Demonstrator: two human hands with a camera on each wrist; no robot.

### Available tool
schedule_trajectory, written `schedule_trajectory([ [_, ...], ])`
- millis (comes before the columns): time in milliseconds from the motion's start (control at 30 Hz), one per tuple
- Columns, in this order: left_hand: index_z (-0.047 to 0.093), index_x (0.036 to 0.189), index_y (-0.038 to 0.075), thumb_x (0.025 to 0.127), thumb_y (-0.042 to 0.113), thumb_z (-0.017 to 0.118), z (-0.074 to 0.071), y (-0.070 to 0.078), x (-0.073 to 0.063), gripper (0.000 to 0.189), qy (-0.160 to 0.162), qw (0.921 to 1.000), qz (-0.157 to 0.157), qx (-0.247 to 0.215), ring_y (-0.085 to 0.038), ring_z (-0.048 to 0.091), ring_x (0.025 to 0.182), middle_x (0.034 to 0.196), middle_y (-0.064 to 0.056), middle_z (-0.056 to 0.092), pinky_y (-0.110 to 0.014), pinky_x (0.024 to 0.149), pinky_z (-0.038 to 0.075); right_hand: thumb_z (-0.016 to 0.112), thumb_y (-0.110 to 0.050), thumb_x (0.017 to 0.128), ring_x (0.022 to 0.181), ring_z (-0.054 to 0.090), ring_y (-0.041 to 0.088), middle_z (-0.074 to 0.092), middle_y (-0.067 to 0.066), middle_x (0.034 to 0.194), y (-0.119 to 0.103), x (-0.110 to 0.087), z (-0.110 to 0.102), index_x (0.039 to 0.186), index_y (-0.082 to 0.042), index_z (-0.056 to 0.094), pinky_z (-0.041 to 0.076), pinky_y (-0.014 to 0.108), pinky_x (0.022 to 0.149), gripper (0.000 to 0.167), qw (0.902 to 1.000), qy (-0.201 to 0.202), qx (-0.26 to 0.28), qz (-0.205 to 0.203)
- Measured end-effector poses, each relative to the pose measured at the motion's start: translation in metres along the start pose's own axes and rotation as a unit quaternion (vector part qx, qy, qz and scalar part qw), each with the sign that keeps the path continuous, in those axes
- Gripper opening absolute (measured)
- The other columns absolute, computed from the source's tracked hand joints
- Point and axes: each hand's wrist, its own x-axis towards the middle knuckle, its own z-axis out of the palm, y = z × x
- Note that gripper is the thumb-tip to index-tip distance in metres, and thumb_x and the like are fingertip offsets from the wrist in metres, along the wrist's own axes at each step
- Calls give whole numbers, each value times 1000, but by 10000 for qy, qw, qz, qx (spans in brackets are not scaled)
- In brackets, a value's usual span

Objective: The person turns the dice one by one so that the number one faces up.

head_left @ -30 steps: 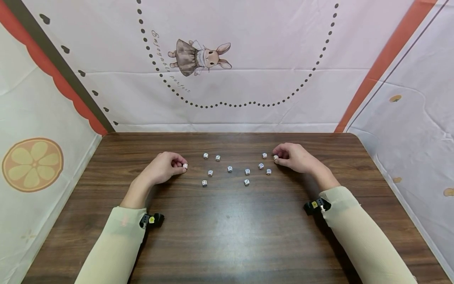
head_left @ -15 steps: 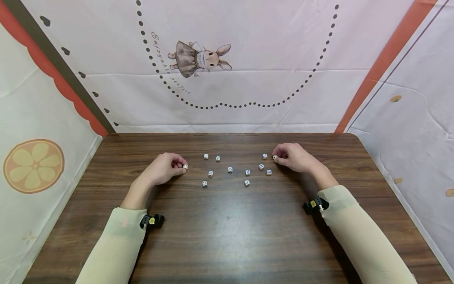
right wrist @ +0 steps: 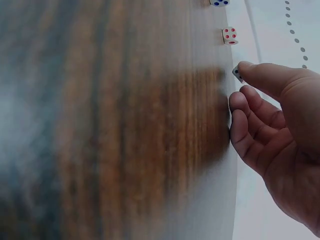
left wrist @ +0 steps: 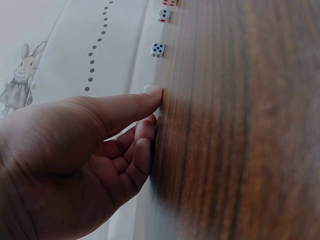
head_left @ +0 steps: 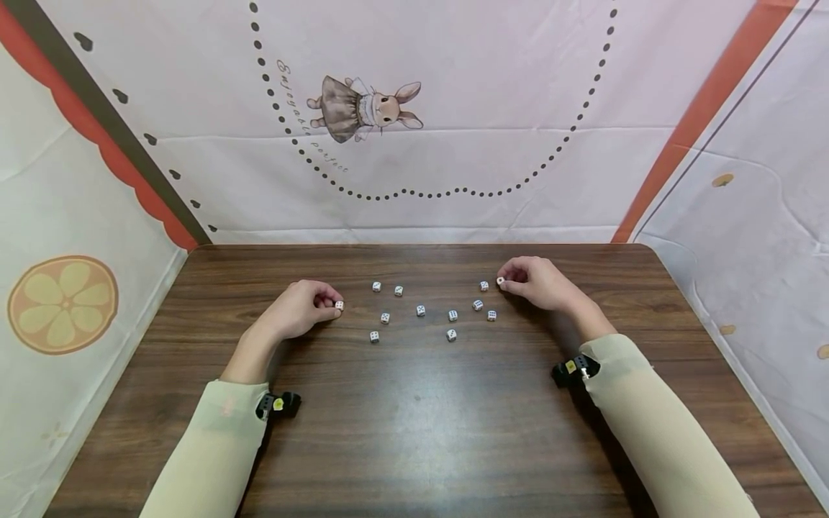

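Observation:
My left hand pinches a white die between thumb and fingers at the left of the group, low over the wooden table. In the left wrist view the thumb covers most of that die. At the right end, my right hand holds another white die at its fingertips; the right wrist view shows this die tilted under the thumb. Just left of it lies a die. Nearest the left hand among the loose dice is one near the back.
Several more white dice lie scattered between the hands, among them a die mid-table and a die nearest the front. A printed cloth hangs behind the table's back edge, with more cloth at both sides.
My right hand has moved slightly toward the back of the table, and the die in its fingers has turned to show a different face. The left hand keeps its pinch in place.

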Motion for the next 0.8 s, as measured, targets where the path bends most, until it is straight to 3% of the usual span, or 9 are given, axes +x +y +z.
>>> schedule_trajectory([
  [533, 77, 103, 9, 96, 12, 79, 1, 0, -1, 8, -11, 10000, 22, -19, -18, 60, 83, 87, 0, 67, -36, 78, 49, 71, -12, 102, 89, 64, 24, 71, 8, 96, 3, 6, 0, 108, -3, 75, 49, 42, 83, 11, 9994, 92, -94, 334],
  [800, 77, 102, 8, 95, 12, 81, 0, 1, 1, 8, 58, 9999, 45, 71, -17, 61, 82, 85, 1, 67, -36, 78, 49, 72, -11, 100, 90, 64, 25, 70, 10, 98, 1, 5, -1, 118, 0, 71, 49, 42, 82, 21, 9994, 171, -87, 304],
])
